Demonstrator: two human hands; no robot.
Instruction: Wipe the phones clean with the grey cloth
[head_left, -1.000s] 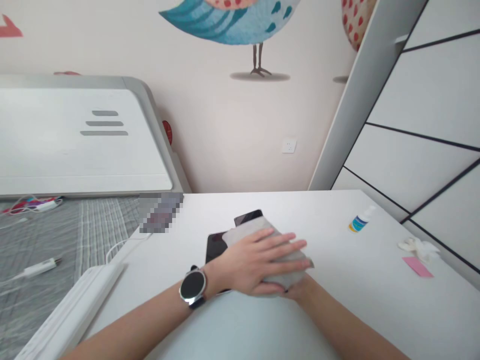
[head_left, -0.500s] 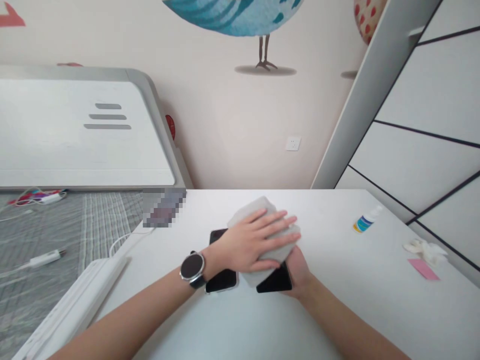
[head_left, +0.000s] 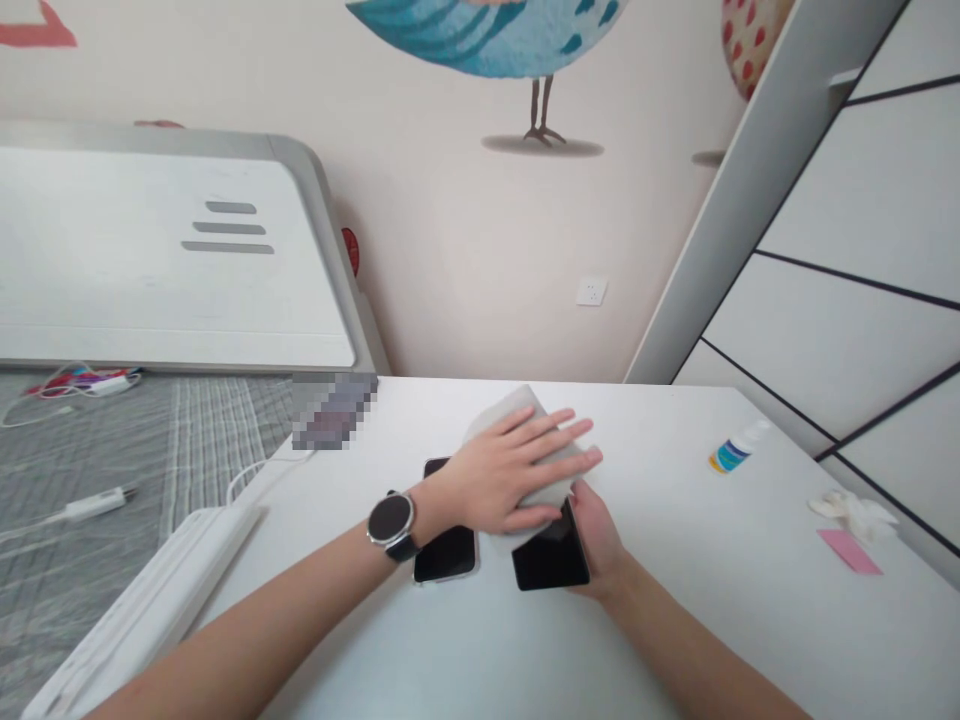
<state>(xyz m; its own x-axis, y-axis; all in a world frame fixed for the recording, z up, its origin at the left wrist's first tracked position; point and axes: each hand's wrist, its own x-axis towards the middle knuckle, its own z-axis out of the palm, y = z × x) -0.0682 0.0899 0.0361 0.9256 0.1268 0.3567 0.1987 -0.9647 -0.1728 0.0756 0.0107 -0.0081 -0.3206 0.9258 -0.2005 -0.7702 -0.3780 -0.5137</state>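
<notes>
Two dark phones lie side by side on the white table. My left hand, with a black watch on its wrist, presses a grey cloth flat onto the far end of the right phone, fingers stretched out. My right hand grips that phone by its right edge. Beside it, partly under my left wrist, lies the left phone.
A small spray bottle lies at the right of the table; farther right are crumpled white wipes and a pink slip. A bed with a grey checked cover and white cables is at left. A white cabinet stands at right.
My left hand has slid the cloth away from me along the right phone, uncovering its near end. The camera view has shifted slightly.
</notes>
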